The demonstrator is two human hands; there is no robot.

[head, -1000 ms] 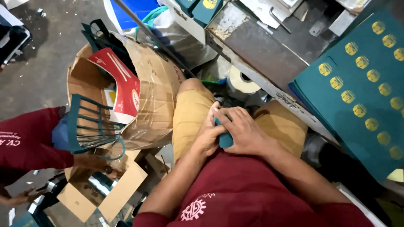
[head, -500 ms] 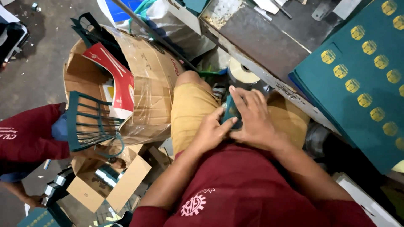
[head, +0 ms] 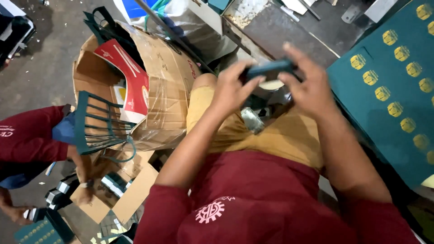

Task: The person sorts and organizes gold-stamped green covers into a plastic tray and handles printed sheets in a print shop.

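Nearest, the person's own two arms in dark red sleeves rise from the lap, over mustard-yellow trousers. Both hands meet on one small flat teal piece, held up in the air above the knees: the left hand pinches its near-left end with thumb and fingers closed on it, and the right hand closes over the right end from above, fingers curled down around the edge. I judge the piece to be mid-handling, neither set down nor joined to anything visible; blur hides whether it is folded or flat. One shiny wrapped object lies on the lap below it. To the left, one torn cardboard box holds one red printed carton and one teal die-cut frame of offcut card. Beside it a co-worker's sleeve shows, with one hand down among several small dark boxes on the floor; I cannot count those reliably. Farther right, one stack of teal sheets printed with gold round emblems, about ten showing, rests on the tabletop.
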